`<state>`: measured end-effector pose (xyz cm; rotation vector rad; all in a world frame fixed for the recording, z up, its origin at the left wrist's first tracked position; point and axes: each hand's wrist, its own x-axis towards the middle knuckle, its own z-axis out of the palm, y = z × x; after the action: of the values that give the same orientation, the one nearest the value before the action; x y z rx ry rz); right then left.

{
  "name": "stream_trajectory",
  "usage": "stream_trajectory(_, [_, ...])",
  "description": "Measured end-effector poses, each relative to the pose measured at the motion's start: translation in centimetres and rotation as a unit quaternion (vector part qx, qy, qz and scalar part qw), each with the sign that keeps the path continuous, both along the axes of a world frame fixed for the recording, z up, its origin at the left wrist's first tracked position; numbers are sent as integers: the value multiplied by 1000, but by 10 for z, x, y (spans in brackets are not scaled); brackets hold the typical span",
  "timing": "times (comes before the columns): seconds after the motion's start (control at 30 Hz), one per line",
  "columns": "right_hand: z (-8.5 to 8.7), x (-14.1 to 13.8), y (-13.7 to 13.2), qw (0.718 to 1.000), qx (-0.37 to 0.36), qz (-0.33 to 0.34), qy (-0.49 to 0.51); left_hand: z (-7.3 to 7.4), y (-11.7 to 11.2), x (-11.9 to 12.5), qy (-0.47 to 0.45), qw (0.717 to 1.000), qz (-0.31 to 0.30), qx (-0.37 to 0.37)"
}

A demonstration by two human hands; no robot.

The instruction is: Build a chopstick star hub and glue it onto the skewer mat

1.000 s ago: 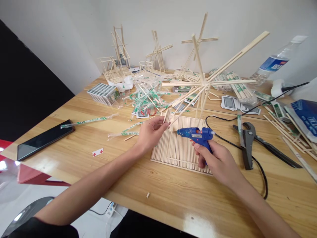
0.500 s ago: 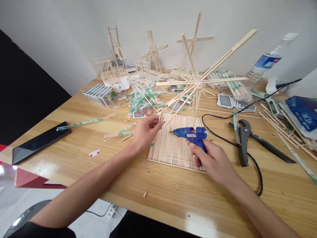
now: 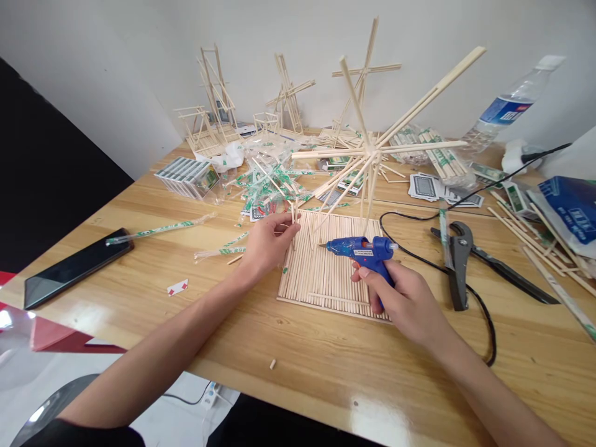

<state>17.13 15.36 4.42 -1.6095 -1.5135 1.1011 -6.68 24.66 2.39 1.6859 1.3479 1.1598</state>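
Note:
My right hand (image 3: 403, 301) is wrapped round the grip of a blue hot glue gun (image 3: 356, 248), its nozzle pointing left over a flat panel of wooden sticks (image 3: 321, 276) laid side by side. At the panel's left back edge, my left hand (image 3: 270, 245) pinches a thin upright wooden stick (image 3: 295, 213) between thumb and fingers. How far that stick reaches down is hidden by the hand. Behind the panel rises a star-shaped frame of wooden sticks (image 3: 371, 151), with several arms spreading from one hub.
Plastic wrappers (image 3: 270, 180) and boxed cards (image 3: 186, 178) lie behind my left hand. A phone (image 3: 77, 267) rests at left. To the right are a black cutter (image 3: 459, 261), the gun's cable (image 3: 487, 326) and loose sticks (image 3: 531, 233). A bottle (image 3: 507, 108) stands at back right.
My left hand has shifted a little left, along with the pinched stick. The glue gun stays over the panel, nearly in the same place, slightly to the right.

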Motion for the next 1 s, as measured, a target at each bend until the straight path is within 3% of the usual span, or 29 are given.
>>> stream_trajectory(0.3, [-1,0,1,1000,14,-8,-16,-3,2,-1,10,1000,27,9])
stream_trajectory(0.43, [0,0,1,1000,11,-19,-9,3,0,3,-54,998,31,-5])
stream_trajectory(0.6, [2,-1,0,1000,4,-21,0,9,-7,10,-115,992,-13,41])
stream_trajectory(0.73, [3,0,0,999,13,-41,10,9,-15,15,-65,995,-50,61])
stream_trajectory(1.0, [3,-1,-1,999,14,-37,-6,7,-17,18,39,994,-47,96])
